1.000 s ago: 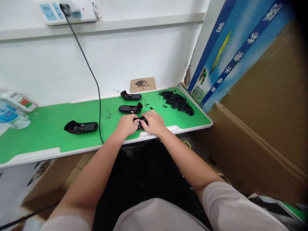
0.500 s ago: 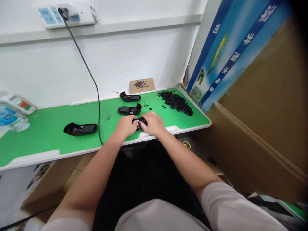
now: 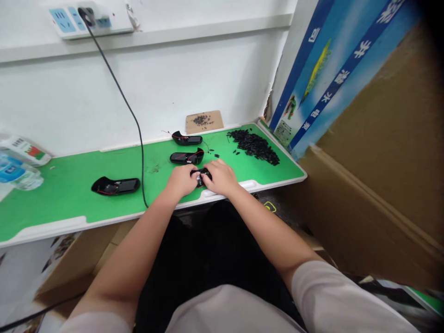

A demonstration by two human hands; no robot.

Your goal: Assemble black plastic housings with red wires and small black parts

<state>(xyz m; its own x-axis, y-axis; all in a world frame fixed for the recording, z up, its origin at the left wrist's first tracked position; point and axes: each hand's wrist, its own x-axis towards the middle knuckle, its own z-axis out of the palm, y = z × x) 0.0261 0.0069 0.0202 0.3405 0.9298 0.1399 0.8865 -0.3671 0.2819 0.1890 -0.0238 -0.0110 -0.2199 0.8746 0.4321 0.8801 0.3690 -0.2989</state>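
Between my hands, near the front edge of the green table, is a small black plastic part point(image 3: 200, 181). My left hand point(image 3: 182, 181) grips it from the left and my right hand point(image 3: 221, 177) from the right, thumbs close together on it. The fingers cover most of the part. Just behind lies a black shell with red wires point(image 3: 183, 157), and behind that a second black shell point(image 3: 187, 139). A third black shell point(image 3: 115, 186) rests farther left. A few tiny black pieces point(image 3: 216, 156) are beyond my right hand.
A heap of small black pieces point(image 3: 255, 146) is at the right on the green table point(image 3: 76, 171). Cardboard with bits point(image 3: 204, 122) leans at the wall. A black cable point(image 3: 136, 121) crosses the table. Bottles point(image 3: 21, 171) lie left; a large carton point(image 3: 374, 185) stands right.
The view has shifted slightly. Both hands keep their hold on the black part, with hardly any movement.
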